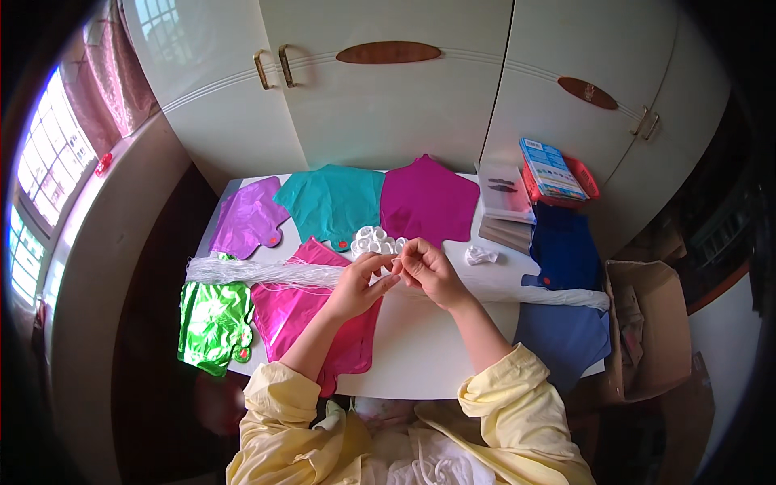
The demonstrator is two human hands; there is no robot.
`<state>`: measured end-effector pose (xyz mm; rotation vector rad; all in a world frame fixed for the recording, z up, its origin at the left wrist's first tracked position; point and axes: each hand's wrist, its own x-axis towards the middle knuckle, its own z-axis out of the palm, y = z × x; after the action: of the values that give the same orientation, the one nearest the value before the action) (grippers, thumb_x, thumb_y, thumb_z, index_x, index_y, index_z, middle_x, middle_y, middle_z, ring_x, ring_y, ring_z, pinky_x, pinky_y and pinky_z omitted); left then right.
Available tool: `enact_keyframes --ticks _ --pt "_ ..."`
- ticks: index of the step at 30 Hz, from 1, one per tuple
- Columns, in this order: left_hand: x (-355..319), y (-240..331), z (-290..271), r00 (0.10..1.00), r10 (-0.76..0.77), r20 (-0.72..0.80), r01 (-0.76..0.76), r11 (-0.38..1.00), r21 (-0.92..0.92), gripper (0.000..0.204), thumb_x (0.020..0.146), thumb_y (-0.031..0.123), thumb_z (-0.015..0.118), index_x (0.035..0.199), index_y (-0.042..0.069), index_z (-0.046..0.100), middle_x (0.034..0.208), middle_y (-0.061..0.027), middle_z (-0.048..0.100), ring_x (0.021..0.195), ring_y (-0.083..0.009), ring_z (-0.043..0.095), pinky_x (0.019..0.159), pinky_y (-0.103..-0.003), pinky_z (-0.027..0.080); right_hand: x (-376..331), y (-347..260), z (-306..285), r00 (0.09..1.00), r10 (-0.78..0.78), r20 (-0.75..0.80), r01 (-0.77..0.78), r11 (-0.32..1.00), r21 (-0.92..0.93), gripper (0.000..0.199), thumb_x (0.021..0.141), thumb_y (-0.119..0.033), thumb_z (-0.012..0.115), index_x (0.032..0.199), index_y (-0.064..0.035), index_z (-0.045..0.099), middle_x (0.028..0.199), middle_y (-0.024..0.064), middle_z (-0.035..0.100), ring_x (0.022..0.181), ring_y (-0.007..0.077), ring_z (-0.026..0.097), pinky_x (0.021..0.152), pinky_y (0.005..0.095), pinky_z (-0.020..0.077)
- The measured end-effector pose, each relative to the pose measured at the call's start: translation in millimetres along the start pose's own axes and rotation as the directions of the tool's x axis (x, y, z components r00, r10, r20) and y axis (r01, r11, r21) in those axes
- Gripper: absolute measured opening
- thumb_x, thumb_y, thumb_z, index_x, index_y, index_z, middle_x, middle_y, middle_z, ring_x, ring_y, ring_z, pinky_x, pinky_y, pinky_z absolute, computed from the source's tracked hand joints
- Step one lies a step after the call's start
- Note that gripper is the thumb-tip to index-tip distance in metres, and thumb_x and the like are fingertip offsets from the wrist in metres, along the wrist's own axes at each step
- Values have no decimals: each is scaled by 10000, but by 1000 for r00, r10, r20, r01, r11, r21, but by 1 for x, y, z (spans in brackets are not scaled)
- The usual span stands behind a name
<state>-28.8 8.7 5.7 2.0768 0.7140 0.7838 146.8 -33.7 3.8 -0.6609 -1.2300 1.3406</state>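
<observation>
My left hand (357,284) and my right hand (432,273) meet over the middle of the table, fingertips pinched close together. Whatever they hold is too small to make out. Beneath them a long bundle of white string (242,272) lies across the table from left to right, its strands loose at the left end. Just beyond my fingers sits a pile of small white rings (373,240). A shiny pink foil sheet (283,323), shaped like a flat balloon, lies under my left forearm. Right of my right hand is a small crumpled white bunch (482,255).
More flat foil pieces lie around the white table (420,347): purple (246,214), teal (331,198), magenta (428,198), green (212,319) and blue (566,242). A clear plastic box (506,192) and red basket (584,179) stand at back right. A cardboard box (675,339) stands right.
</observation>
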Motion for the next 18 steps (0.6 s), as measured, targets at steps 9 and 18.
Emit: enact_keyframes --ticks 9,18 --pt "-2 -13 1 994 -110 7 80 677 -732 148 866 127 584 918 -7 619 718 3 564 643 -64 496 576 -195 390 2 8 -1 998 -51 -24 49 995 -85 99 910 -182 508 940 -101 459 951 29 526 826 90 503 728 227 403" --pt "-4 -10 -14 975 -151 163 200 276 -940 100 897 130 517 860 45 551 615 -32 553 520 -69 489 443 -177 338 -1 -6 1 928 300 223 -295 954 -54 238 889 -265 539 1005 -63 489 756 -3 540 668 74 522 624 234 441"
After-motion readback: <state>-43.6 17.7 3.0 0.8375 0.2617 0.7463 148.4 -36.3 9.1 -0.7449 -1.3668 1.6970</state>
